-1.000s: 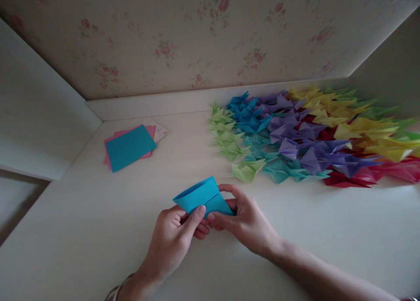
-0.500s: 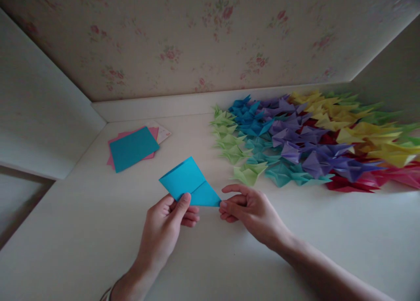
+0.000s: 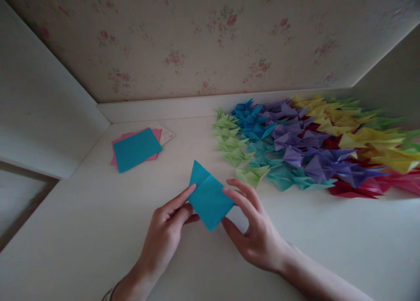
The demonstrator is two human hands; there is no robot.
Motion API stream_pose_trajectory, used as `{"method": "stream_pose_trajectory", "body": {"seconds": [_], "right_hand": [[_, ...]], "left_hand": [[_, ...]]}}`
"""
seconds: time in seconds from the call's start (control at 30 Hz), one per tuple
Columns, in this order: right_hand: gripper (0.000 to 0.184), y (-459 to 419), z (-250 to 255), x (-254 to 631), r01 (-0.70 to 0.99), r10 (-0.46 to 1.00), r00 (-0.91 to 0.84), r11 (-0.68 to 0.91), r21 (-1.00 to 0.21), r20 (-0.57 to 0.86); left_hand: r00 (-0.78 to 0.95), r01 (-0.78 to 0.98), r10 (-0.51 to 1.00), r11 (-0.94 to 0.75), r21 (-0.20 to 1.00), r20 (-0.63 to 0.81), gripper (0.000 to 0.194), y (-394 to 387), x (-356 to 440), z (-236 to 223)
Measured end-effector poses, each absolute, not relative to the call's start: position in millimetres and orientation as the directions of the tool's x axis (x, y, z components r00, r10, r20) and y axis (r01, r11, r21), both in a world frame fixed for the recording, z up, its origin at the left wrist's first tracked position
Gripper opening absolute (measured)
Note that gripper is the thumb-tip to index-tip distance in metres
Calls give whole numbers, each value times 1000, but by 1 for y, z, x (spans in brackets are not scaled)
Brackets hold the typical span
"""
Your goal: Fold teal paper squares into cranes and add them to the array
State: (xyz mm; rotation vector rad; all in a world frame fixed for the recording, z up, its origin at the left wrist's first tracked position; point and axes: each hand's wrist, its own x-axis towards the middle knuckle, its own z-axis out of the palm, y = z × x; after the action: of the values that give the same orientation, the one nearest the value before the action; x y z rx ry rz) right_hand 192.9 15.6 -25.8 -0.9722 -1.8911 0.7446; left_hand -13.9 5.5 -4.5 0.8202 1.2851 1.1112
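Note:
A folded sheet of blue origami paper [image 3: 210, 198] is held above the white table, one point up and away from me and another toward me. My left hand [image 3: 172, 218] grips its left edge, the fingertips partly behind the paper. At the right corner, my right hand [image 3: 251, 222] has its index finger on the face and its thumb near the lower edge, closed around that corner. Paper cranes [image 3: 320, 163] in several colours lie in rows beyond my right hand; a light green one [image 3: 252, 174] is closest to it.
On the left of the white table [image 3: 108, 231] lies a small stack of paper, a blue sheet [image 3: 138, 150] over pink ones [image 3: 152, 156] and a pale patterned one [image 3: 166, 136]. A flowered wall [image 3: 197, 51] rises behind, with a white panel [image 3: 39, 91] at the left.
The folded blue paper has been turned, so its point now faces away from me and a plainer face shows. My right hand has shifted from the pointed tip to the right corner. The view moved slightly.

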Motion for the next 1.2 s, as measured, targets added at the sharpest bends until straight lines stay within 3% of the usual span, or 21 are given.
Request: {"method": "stream_pose_trajectory", "body": {"seconds": [0.1,0.2,0.3,0.43,0.57,0.7,0.8,1.03,1.2], "right_hand": [[44,14,-26,191,402,751,-433,656,-638,499],[27,15,-27,192,420,700,-472,713,-562,536],[21,16,-27,193,402,678,-479,734,-547,558],[16,15,-23,193,350,689,-470,719,-600,552],[13,15,-19,189,274,821,-387,537,-798,420],[16,18,-19,187,183,938,-257,283,-941,233],[19,21,-19,187,152,975,-194,137,-979,106],[20,22,-17,185,50,991,-136,0,-999,-7],[21,19,-17,183,-26,987,-133,-95,-995,-91]], "left_hand": [[-46,-181,959,267,946,-280,38,4,-14,-5],[-120,-41,961,247,968,-250,33,4,-13,-4],[-174,41,958,237,971,-227,37,6,-11,-3],[-165,-12,949,269,963,-268,60,7,-10,-2],[-130,-106,935,317,943,-329,51,6,-9,-4],[-108,-101,957,259,961,-269,42,4,-7,-2],[-68,-32,968,240,970,-241,28,1,-5,2],[-56,185,984,175,967,-167,26,-1,-9,-1],[-41,135,980,197,971,-193,28,0,-9,-7]]}}
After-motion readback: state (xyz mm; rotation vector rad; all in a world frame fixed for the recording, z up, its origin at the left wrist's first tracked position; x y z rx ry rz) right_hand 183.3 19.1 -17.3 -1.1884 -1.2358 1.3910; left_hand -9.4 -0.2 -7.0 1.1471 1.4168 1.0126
